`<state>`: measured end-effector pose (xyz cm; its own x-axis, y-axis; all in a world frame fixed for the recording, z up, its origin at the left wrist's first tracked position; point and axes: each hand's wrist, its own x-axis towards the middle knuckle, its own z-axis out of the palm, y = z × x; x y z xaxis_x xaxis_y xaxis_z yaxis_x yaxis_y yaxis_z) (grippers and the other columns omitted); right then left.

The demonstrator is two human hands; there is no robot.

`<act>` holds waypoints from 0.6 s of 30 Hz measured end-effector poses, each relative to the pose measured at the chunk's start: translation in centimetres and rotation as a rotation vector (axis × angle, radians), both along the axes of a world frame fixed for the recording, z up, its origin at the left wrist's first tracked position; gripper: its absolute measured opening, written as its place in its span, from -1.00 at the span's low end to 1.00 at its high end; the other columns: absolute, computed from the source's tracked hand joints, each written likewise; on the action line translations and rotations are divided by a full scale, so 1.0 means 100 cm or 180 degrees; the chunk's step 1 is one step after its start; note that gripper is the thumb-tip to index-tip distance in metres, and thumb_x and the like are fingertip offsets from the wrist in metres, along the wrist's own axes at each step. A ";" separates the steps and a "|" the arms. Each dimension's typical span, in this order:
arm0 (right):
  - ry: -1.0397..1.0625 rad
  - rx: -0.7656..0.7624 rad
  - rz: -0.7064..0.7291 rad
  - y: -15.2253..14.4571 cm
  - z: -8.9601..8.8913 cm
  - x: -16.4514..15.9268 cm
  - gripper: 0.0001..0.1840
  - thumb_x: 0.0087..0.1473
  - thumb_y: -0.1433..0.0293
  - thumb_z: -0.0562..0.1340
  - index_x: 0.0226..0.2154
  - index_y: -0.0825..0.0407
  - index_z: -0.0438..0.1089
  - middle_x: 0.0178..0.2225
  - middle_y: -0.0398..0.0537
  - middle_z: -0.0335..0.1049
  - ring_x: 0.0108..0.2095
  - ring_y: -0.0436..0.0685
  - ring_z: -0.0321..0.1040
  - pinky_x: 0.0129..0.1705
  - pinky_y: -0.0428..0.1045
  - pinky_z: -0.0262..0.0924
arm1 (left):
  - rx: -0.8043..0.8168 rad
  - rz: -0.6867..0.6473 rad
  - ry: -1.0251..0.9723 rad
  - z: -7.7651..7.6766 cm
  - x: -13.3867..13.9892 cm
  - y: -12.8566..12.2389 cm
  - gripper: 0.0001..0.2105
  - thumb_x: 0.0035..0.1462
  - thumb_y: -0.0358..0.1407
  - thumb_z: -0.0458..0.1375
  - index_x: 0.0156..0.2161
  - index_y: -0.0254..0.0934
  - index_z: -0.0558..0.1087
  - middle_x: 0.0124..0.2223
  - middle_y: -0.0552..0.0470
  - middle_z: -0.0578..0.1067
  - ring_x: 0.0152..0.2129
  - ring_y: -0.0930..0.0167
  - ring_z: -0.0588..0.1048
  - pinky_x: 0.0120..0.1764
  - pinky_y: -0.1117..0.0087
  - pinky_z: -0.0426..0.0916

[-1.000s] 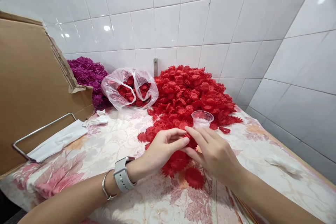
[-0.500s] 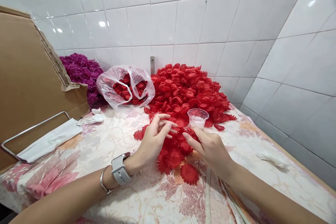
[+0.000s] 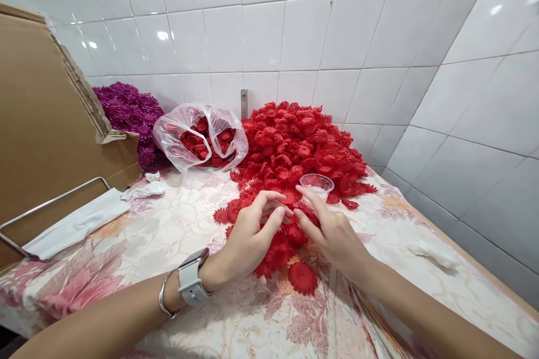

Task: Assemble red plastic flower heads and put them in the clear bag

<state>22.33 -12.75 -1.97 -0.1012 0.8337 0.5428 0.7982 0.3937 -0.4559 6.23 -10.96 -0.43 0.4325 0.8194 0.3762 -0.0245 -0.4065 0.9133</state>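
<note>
My left hand [image 3: 255, 230], with a watch [image 3: 193, 277] and a bangle on its wrist, hovers over loose red fabric flowers [image 3: 280, 252]. Its fingers are curved and apart from the thumb, and nothing shows between them. Facing it is my right hand [image 3: 337, 235], index finger and thumb stretched out and spread; its other fingers are partly hidden. Just beyond the right index finger stands a small clear plastic cup [image 3: 318, 182] with whitish contents. A single red flower [image 3: 302, 279] lies flat nearer to me, below both hands.
A large heap of red flowers [image 3: 295, 140] rises against the tiled wall. Left of it are a clear plastic bag [image 3: 172, 143] of red pieces, purple flowers [image 3: 130, 115] and a cardboard box [image 3: 50, 101]. Thin stems [image 3: 370, 320] lie at the front on the floral tablecloth [image 3: 177, 235].
My right index finger has stretched out toward the cup, where it was curled before. The left fingers have drawn in a little and the hands are slightly closer together.
</note>
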 end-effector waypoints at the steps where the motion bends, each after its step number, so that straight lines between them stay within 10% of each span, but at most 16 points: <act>1: 0.0097 -0.0087 0.0087 0.000 0.001 -0.001 -0.69 0.14 0.30 -0.03 -0.11 0.01 0.25 -0.59 -0.18 0.36 -0.66 0.03 0.23 -0.54 -0.08 0.13 | 0.0005 -0.0004 -0.0009 0.000 0.000 0.000 -0.84 0.14 -0.28 -0.01 -0.17 -0.24 0.31 -0.18 -0.03 0.46 -0.23 0.39 0.43 -0.20 0.42 0.30; 12: 0.0739 -0.0486 0.0171 0.000 0.008 -0.001 -0.74 0.04 0.20 0.11 -0.40 0.03 0.36 -0.69 -0.26 0.16 -0.64 -0.01 0.13 -0.58 -0.11 0.04 | 0.0122 0.0087 0.0147 0.001 -0.001 -0.001 -0.86 0.15 -0.28 -0.03 -0.20 -0.25 0.30 -0.20 -0.01 0.46 -0.36 0.45 0.42 -0.24 0.45 0.29; 18: 0.0588 -0.0609 -0.0152 0.003 0.001 -0.001 -0.52 0.09 0.27 -0.02 0.04 0.12 0.15 -0.60 -0.18 0.27 -0.54 0.08 0.24 -0.43 -0.04 0.13 | 0.0111 0.0123 0.0071 -0.001 0.000 0.002 -0.84 0.15 -0.26 -0.02 -0.19 -0.25 0.30 -0.15 -0.04 0.44 -0.26 0.41 0.42 -0.20 0.43 0.28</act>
